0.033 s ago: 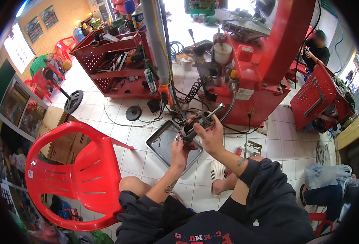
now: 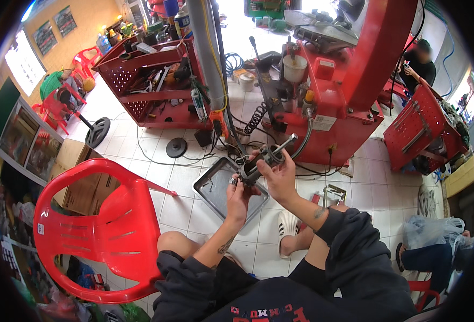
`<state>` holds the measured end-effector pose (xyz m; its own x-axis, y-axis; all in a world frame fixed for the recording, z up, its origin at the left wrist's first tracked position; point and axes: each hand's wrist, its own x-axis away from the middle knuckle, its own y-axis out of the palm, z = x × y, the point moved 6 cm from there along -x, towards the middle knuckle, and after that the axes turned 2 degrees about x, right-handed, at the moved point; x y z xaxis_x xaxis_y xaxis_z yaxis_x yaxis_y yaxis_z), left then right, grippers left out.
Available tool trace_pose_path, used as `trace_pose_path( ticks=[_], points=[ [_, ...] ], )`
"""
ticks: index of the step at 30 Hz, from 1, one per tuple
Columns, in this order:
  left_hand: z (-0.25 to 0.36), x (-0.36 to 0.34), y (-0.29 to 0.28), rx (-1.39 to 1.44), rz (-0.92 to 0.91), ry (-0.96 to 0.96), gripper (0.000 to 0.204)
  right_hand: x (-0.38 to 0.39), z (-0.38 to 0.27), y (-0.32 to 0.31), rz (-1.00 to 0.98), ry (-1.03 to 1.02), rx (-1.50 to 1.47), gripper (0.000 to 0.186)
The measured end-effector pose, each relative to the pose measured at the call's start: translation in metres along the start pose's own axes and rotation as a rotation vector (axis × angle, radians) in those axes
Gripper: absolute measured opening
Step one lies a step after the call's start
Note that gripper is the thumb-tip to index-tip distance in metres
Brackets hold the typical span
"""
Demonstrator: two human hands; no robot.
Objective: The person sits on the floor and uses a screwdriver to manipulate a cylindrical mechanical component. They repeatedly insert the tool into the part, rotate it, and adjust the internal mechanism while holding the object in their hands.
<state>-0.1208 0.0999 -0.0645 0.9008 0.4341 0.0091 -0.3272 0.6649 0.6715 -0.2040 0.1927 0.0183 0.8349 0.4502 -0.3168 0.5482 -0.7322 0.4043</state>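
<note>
I hold a dark metal part [image 2: 251,173] in both hands, over the far side of a grey tray [image 2: 221,180] on the floor. My left hand [image 2: 238,199] curls its fingers around the near end. My right hand [image 2: 281,181] grips the far end, thumb lying along the body, and a silver rod [image 2: 285,143] juts out beyond its fingers, up and to the right.

A white rectangular label [image 2: 324,123] sits on the red machine [image 2: 344,144] ahead of me, its print too small to make out. A small white sticker [image 2: 40,229] marks the edge of the red chair [image 2: 132,209] on my left, and red and white lettering [image 2: 272,314] runs across my dark sweatshirt. A printed can [image 2: 182,26] stands on top of the red tool cart [image 2: 156,99].

The tray's raised rim runs below my wrists. White floor tiles [image 2: 175,212] show between it and the chair, and more lie between it and the cart, crossed by thin black cables and bearing a dark round disc [image 2: 176,147]. On the right, a bent grey hose [image 2: 305,140] comes down near the rod's tip; I can't tell the gap.
</note>
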Motion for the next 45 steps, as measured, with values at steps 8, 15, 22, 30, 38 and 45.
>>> trace_pose_path(
  ticks=[8,15,22,30,38,45],
  points=[
    [0.000,-0.002,-0.004,-0.112,-0.018,0.126,0.028,0.004,0.008,0.002,0.033,0.028,0.017,0.033],
    [0.001,-0.005,-0.013,-0.180,0.103,-0.082,0.035,0.007,0.006,0.008,-0.020,0.025,0.019,0.035],
    [-0.005,-0.005,-0.012,-0.069,0.053,0.052,0.036,0.000,0.005,0.005,0.010,0.025,-0.008,0.040],
    [-0.007,-0.005,-0.013,0.036,0.070,-0.138,0.034,0.008,0.000,0.011,-0.101,-0.041,0.144,0.042],
    [0.001,-0.004,-0.015,-0.098,0.037,0.009,0.027,0.007,0.005,0.009,0.016,0.031,-0.016,0.035],
    [0.001,-0.002,-0.009,0.063,0.055,-0.129,0.037,0.007,0.005,0.010,0.003,-0.017,0.014,0.035]
  ],
)
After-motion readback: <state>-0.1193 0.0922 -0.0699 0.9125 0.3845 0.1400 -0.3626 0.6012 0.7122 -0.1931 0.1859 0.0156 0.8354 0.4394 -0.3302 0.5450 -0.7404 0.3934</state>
